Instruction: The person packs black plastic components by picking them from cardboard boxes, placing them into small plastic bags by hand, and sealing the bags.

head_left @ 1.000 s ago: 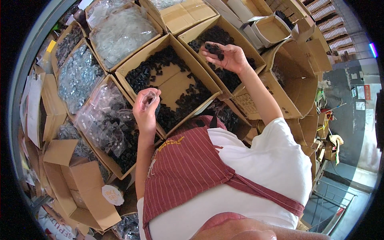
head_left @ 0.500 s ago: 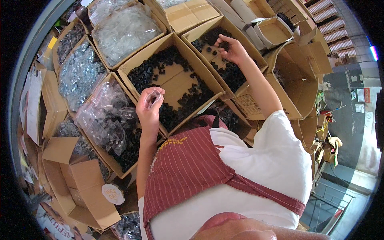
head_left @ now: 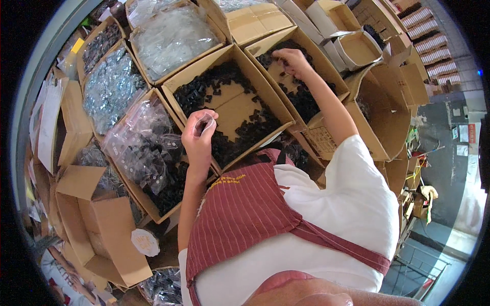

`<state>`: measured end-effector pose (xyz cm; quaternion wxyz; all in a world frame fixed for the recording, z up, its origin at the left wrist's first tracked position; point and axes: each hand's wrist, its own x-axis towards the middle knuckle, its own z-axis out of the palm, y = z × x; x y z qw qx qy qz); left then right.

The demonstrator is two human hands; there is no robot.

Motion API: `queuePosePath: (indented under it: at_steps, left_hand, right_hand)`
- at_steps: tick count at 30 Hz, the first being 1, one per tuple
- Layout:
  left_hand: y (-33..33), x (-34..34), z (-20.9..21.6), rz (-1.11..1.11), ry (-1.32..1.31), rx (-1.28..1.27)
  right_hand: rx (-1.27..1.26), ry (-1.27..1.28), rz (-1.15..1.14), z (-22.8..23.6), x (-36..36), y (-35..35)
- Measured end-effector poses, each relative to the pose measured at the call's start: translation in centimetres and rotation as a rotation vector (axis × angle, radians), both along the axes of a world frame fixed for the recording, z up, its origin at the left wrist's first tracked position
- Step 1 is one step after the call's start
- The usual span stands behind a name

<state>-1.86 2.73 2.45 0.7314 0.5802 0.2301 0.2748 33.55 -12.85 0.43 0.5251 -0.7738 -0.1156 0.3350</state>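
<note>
My left hand (head_left: 198, 133) is closed round a small clear plastic bag (head_left: 205, 124), whose mouth gapes upward. It hovers over the near left edge of a cardboard box (head_left: 232, 99) with small black plastic parts (head_left: 204, 92) heaped along its sides and bare cardboard in the middle. To the right, my right hand (head_left: 295, 63) reaches into a second cardboard box (head_left: 326, 69), which also holds black parts (head_left: 303, 99). Its fingers are drawn together above that pile, and whatever they hold is hidden.
Left of the middle box, another box holds filled clear bags (head_left: 148, 140). Boxes of clear plastic pieces (head_left: 176, 38) and bluish bagged parts (head_left: 109, 92) stand beyond. An open carton (head_left: 115, 224) is at lower left, near another person's arm (head_left: 71, 273). Empty-looking cartons (head_left: 380, 109) stand at right.
The whole view has shifted slightly, with the boxes now further right. My right hand's fingers have drawn together and moved left within the box. My left hand still holds the bag.
</note>
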Motion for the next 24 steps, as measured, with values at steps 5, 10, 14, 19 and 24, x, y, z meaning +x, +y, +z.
queuePosePath:
  at_steps: [5, 10, 14, 19, 24]
  left_hand:
    - [0.0, 0.1, 0.6, -0.018, 0.007, 0.022]
    - [0.0, 0.2, 0.6, -0.023, 0.007, -0.009]
    - [-0.1, 0.2, 0.9, 0.032, -0.048, -0.059]
    - [0.1, 0.2, 0.3, 0.044, -0.070, -0.066]
    - [0.0, 0.3, 0.2, 0.066, -0.072, -0.078]
  right_hand:
    - [0.767, 0.658, 0.091, 5.3, -4.5, 0.4]
    - [0.952, 0.960, -0.075, 7.4, -11.9, 3.4]
    - [1.082, 1.209, 0.110, 8.0, -16.0, 4.8]
    - [1.063, 1.316, 0.169, 9.2, -19.1, 4.9]
    - [1.072, 1.270, 0.230, 9.4, -20.0, 4.4]
